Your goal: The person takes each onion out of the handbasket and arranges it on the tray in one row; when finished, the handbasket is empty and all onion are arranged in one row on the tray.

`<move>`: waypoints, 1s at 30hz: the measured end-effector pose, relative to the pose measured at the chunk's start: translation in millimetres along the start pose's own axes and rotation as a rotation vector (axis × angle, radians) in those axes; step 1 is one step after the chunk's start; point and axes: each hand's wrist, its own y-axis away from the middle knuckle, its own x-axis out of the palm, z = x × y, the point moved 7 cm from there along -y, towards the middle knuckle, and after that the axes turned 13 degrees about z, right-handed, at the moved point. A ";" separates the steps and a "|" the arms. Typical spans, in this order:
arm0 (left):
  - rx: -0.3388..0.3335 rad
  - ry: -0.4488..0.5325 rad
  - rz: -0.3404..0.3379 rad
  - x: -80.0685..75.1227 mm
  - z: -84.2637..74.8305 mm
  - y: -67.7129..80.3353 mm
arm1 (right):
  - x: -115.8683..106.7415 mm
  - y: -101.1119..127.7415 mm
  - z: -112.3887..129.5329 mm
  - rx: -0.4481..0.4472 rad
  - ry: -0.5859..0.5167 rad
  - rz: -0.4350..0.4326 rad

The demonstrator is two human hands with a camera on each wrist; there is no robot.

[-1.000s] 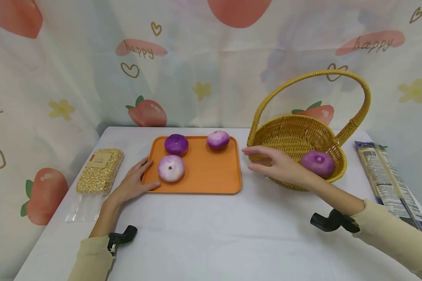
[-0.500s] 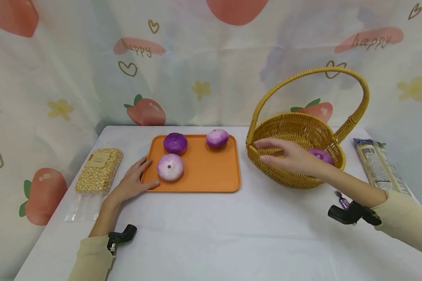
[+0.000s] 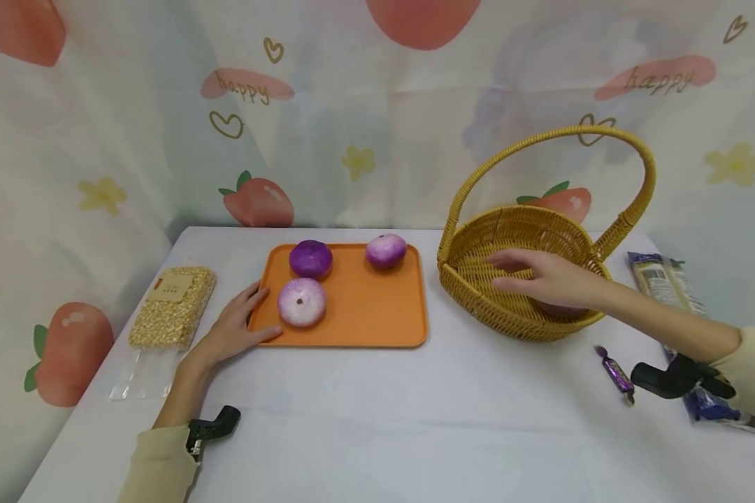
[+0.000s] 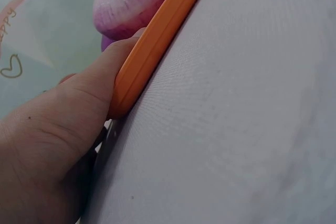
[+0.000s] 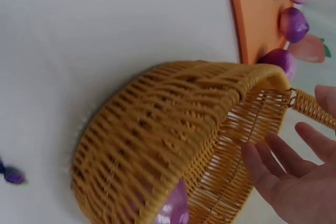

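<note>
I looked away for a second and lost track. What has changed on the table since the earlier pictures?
The right hand moved from the gap beside the orange plastic tray rightwards over the woven yellow wicker basket, fingers still straight, now covering the purple onion inside it. A small purple wrapped candy has come into view. The left hand still rests on the tray's corner; the tray's three onions have not moved.

The right hand (image 3: 550, 279) has moved from the basket's (image 3: 478, 307) near rim to over its inside, hiding most of the onion (image 5: 176, 211) there. A purple candy (image 3: 616, 365) now shows on the tabletop.
</note>
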 end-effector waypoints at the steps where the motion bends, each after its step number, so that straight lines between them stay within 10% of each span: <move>1: -0.002 0.001 0.002 0.1 0.4 0.1 | -1.5 0.5 -0.9 0.005 0.014 0.006; 30: 0.005 0.010 0.009 -1.4 -1.3 1.5 | -23.2 23.8 -51.2 0.265 0.054 0.157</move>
